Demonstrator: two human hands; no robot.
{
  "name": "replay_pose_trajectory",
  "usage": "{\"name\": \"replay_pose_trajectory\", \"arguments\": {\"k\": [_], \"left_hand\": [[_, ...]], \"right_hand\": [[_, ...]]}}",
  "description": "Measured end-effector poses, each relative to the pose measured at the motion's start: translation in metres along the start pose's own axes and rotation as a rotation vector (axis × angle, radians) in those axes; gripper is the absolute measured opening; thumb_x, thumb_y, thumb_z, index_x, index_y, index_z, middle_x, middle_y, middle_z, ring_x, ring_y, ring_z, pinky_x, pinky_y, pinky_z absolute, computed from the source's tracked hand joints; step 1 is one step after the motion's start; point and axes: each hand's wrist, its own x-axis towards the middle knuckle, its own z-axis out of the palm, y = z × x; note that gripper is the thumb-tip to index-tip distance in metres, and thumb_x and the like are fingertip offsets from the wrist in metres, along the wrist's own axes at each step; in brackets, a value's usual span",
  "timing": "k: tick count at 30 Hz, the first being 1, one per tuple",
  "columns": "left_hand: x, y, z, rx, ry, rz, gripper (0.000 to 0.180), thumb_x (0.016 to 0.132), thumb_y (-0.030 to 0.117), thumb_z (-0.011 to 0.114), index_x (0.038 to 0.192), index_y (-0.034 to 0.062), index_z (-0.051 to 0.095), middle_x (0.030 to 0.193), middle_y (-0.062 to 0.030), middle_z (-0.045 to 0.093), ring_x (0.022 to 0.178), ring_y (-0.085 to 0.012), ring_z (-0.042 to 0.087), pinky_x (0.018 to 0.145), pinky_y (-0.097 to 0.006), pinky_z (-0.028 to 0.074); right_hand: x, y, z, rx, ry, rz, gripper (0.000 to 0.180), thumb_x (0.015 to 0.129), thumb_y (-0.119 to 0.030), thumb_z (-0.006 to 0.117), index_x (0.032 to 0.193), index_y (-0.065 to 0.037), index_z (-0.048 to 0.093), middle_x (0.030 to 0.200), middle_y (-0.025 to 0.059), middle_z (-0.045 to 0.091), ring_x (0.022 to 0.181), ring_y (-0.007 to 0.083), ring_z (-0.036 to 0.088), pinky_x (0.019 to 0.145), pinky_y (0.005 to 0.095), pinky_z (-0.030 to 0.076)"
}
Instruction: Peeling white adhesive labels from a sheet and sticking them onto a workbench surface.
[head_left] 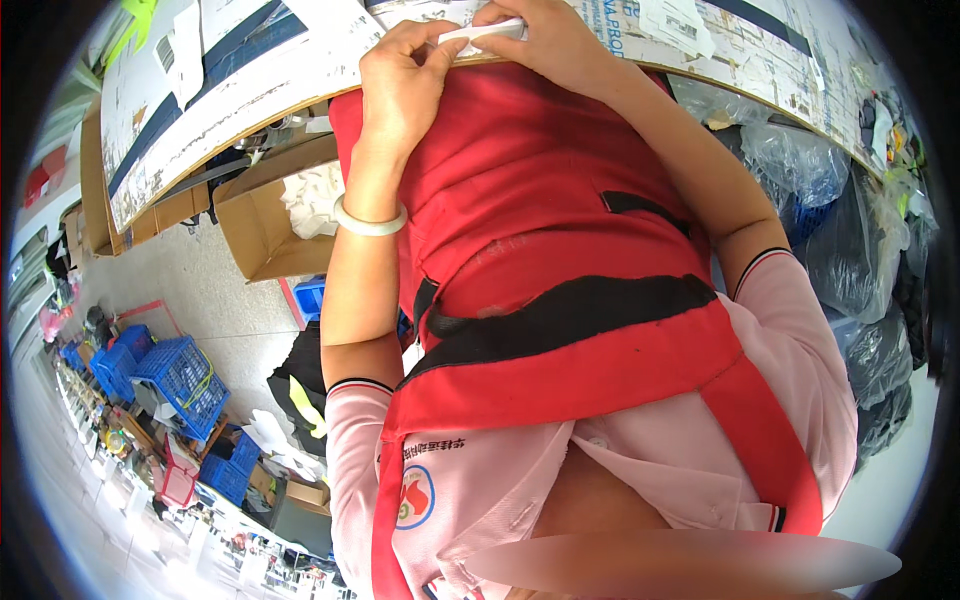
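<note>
At the table's near edge, both of my hands are closed on a small, narrow white piece (487, 36). It looks like a folded strip, and its exact kind cannot be made out. My left hand (408, 80) pinches its left end between thumb and fingers. From the other side my right hand (555, 45) grips it, the thumb along its lower side and the fingers over the top. The worn white tabletop (270, 110) with dark blue bands lies beneath and around the hands. A pale bangle circles my left wrist.
White paper pieces (182, 55) lie on the table at left, others (680, 25) at right. Below the left edge stands an open cardboard box (250, 225) with crumpled white material. Blue crates (185, 385) stand on the floor at left; clear plastic bags (800, 165) crowd the right.
</note>
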Motion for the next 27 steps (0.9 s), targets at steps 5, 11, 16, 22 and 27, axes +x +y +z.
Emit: {"name": "replay_pose_trajectory", "arguments": {"k": [5,11,16,22,27], "left_hand": [[-0.002,0.005,0.004,0.095,-0.006,0.009,0.020,0.080,0.012,0.073,0.097,0.0029,0.071,0.079,-0.0100,0.063,0.062,-0.0179,0.056,0.063,-0.031,0.048],[-0.004,0.005,0.005,0.116,-0.035,0.029,0.019,0.080,0.012,0.072,0.097,0.0031,0.071,0.081,-0.0097,0.064,0.063,-0.0196,0.057,0.064,-0.031,0.049],[-0.005,0.004,0.007,0.144,-0.024,0.074,0.019,0.081,0.012,0.071,0.097,0.0031,0.071,0.083,-0.0095,0.065,0.065,-0.0211,0.059,0.065,-0.032,0.049],[-0.006,0.006,0.008,0.135,-0.056,0.035,0.018,0.081,0.013,0.071,0.096,0.0038,0.071,0.087,-0.0107,0.065,0.069,-0.0230,0.062,0.067,-0.033,0.051],[-0.007,0.004,0.009,0.122,-0.038,0.133,0.017,0.081,0.013,0.071,0.095,0.0040,0.071,0.086,-0.0113,0.065,0.070,-0.0249,0.063,0.067,-0.034,0.051]], "right_hand": [[-0.006,0.003,-0.007,-0.077,0.032,-0.028,0.049,0.082,-0.010,0.068,0.128,-0.009,0.052,0.098,0.0126,0.065,0.091,0.0238,0.063,0.082,0.0334,0.050],[-0.005,0.019,-0.001,0.462,0.175,0.156,0.042,0.092,-0.013,0.062,0.130,-0.001,0.046,0.098,0.0050,0.063,0.094,0.0127,0.059,0.086,0.0281,0.048],[0.000,0.026,0.013,0.881,0.301,0.194,0.043,0.096,-0.016,0.057,0.132,0.001,0.041,0.105,0.0069,0.061,0.099,0.0141,0.057,0.091,0.0275,0.046],[-0.002,0.020,0.027,0.931,0.391,0.167,0.042,0.098,-0.019,0.055,0.133,0.000,0.041,0.109,0.0088,0.059,0.102,0.0147,0.057,0.093,0.0289,0.045],[-0.001,0.019,0.030,0.967,0.399,0.166,0.042,0.098,-0.019,0.055,0.132,0.000,0.041,0.109,0.0089,0.059,0.102,0.0146,0.057,0.093,0.0291,0.046]]}}
